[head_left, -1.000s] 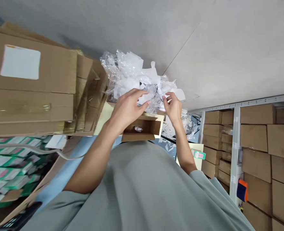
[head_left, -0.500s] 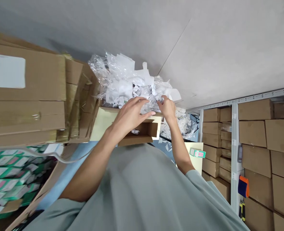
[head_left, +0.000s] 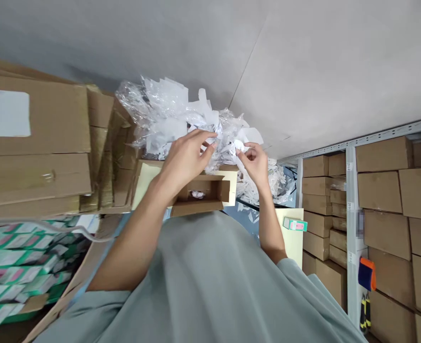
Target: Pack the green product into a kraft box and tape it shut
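Observation:
My left hand (head_left: 185, 162) is curled, its fingertips pinched on a piece of clear plastic wrapper at the edge of a heap of crumpled plastic and white paper scraps (head_left: 167, 119). A little to the right, my right hand (head_left: 255, 162) is closed in a pinch on a small white scrap of paper (head_left: 239, 144). Just below both hands stands a small open cardboard box (head_left: 199, 195) with a small pale item lying inside (head_left: 197, 194). The box rests on a pale yellow sheet (head_left: 146, 178).
Stacked flat cardboard cartons (head_left: 35, 152) fill the left. Green and pink packets (head_left: 14, 276) lie in a box at lower left. Metal shelving (head_left: 349, 214) with brown boxes (head_left: 382, 190) stands at right. More plastic waste (head_left: 278, 183) lies beyond my right hand.
My hands have drawn slightly apart. The right hand has lifted away from the heap with a white scrap pinched in it. The left hand's fingertips have closed on the wrapper.

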`<state>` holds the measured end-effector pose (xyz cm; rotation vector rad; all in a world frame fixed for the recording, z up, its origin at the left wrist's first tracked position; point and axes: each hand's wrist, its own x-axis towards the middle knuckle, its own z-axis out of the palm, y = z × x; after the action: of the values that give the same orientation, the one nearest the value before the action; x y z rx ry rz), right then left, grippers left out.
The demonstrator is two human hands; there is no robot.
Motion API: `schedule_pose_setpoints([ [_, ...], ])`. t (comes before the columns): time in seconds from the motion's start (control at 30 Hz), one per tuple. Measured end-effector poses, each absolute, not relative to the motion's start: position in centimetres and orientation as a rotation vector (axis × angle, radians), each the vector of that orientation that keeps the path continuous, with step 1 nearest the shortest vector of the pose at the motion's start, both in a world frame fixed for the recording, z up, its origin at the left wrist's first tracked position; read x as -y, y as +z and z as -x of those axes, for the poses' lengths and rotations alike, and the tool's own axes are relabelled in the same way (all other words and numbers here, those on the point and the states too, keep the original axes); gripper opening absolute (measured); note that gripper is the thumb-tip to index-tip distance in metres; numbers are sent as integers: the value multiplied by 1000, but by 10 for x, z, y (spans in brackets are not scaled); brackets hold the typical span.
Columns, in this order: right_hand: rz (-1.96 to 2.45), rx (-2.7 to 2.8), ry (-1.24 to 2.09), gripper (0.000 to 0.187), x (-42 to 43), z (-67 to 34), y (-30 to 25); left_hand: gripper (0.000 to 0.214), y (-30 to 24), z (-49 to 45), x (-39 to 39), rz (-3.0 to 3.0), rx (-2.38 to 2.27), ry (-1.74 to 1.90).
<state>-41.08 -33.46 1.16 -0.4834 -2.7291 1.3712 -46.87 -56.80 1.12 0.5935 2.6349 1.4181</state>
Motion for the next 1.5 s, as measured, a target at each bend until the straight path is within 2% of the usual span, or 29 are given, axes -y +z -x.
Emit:
schedule_pose_setpoints([
  [0.13,377,2567,1992,60,332,358,19,35,14,431,596,-359,-2668,1649],
  [0.23,396,2684,2078,59,339,324,2,34,-7,406,617,27,-2725,1733],
  [0.33,470,2909,1874,47,353,307,-31,33,-39,381,633,385,-2677,1731],
  [0.47,518,3302,1298,30,369,306,-67,28,-70,354,643,456,-2594,1477],
  [0.57,597,3442,880,33,370,302,-77,34,-84,341,649,406,-2574,1235],
  [0.67,805,3414,642,37,365,292,-83,43,-101,337,656,405,-2567,1069],
  [0.73,940,3381,614,37,362,285,-89,42,-115,338,658,393,-2541,1020],
  [0.9,1066,3332,816,12,368,272,-104,21,-141,339,661,342,-2471,940],
  [1.17,1292,3044,941,20,355,200,-91,26,-134,341,645,88,-2427,919],
  [1.5,1681,2461,953,26,293,18,-66,22,-85,282,489,-535,-2277,908],
])
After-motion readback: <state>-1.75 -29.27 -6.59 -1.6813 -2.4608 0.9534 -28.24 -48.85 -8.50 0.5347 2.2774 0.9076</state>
